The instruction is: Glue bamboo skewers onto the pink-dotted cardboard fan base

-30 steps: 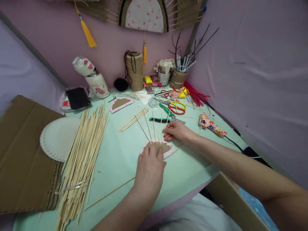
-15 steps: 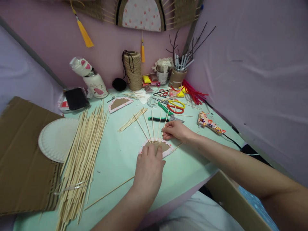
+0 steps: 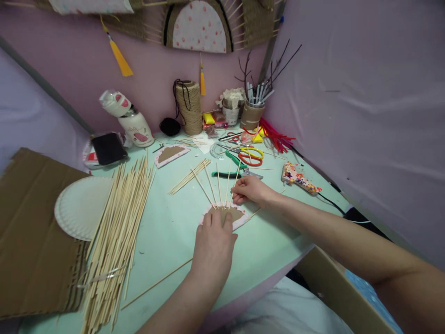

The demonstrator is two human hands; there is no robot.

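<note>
My left hand (image 3: 213, 246) lies palm down, fingers extended and close together, pressing on a half-round cardboard piece (image 3: 239, 214) near the front of the pale green table (image 3: 163, 232), while my right hand (image 3: 249, 190) pinches a thin wooden stick (image 3: 238, 170) between thumb and fingertips at the piece's curved edge. The stick in my pinch is the rightmost of five; the other four fan sticks (image 3: 219, 181) spread outward to its left, their lower ends meeting the cardboard close to one another. Whether any are fixed I cannot tell, as my fingers cover part of the join. By my reading the fan is only partly built: five sticks take up the middle of the curve, and the stretch to the right shows cardboard and pink-spotted border with no clear sign of another joined there. Behind, a second half-round (image 3: 173, 153) rests with no fan around its rim. A small bundle of sticks (image 3: 189, 176) lies just beyond the fan, a large bundle (image 3: 116, 232) to the left, and a patterned glue gun (image 3: 299, 177) to the right, apart from both hands.
</note>
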